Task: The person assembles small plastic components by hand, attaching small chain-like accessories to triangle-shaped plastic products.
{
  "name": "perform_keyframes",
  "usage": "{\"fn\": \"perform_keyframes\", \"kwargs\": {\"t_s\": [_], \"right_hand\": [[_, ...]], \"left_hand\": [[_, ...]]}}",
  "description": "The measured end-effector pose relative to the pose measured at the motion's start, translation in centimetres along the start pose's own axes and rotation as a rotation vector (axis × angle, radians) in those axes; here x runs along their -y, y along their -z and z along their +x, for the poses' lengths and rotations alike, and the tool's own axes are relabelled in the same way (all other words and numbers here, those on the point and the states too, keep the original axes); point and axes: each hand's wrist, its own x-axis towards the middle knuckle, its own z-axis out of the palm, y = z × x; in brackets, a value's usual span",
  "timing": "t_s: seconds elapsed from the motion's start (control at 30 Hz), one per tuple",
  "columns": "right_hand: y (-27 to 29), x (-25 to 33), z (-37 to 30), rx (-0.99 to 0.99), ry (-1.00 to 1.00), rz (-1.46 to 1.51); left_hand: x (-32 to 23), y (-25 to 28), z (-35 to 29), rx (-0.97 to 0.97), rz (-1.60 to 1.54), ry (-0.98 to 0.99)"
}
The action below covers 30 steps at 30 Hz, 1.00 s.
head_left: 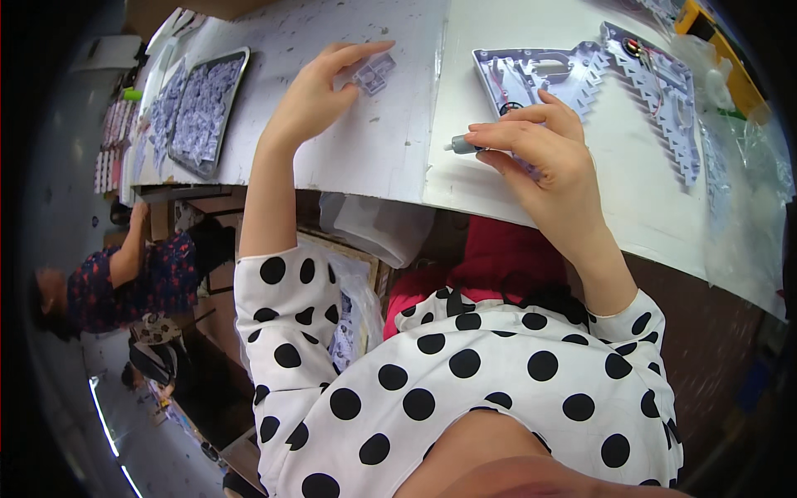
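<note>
My right hand (544,153) pinches a small grey cylinder with a pale tip, which looks like a little motor (465,145), between thumb and fingers. Just beyond that hand lies a lilac plastic half-shell (531,70) with a toothed edge and wires inside, partly hidden by my fingers. A second toothed half-shell (656,87) rests to its right, a round part and wires in it. Over to the left, my left hand (315,95) is open, its index finger stretched out beside a few small lilac plastic pieces (375,73). Whether it touches them I cannot tell.
A dark-rimmed tray (242,68) heaped with lilac parts stands at the table's left. Clear plastic bags (747,174) and a yellow object (722,58) lie at the right. The white table's near edge (357,192) runs before me. Another person (141,270) sits at the far left.
</note>
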Motion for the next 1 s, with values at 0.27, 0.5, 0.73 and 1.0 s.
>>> {"fn": "perform_keyframes", "kwargs": {"t_s": [0.27,0.5,0.73,1.0], "right_hand": [[-0.6,0.0,0.0,-0.019,0.017,0.002],[-1.1,-0.1,0.1,-0.042,-0.127,0.152],[-0.9,-0.8,-0.3,0.058,0.052,-0.134],[-0.2,-0.1,0.3,0.18,0.154,-0.339]], "left_hand": [[-1.7,-4.1,-3.6,-0.342,-0.059,0.133],[-6.4,-7.3,-7.6,-0.257,-0.339,-0.058],[-6.8,-9.1,-7.5,-0.216,-0.44,0.024],[-7.7,-8.3,-7.7,-0.143,-0.376,0.034]]}}
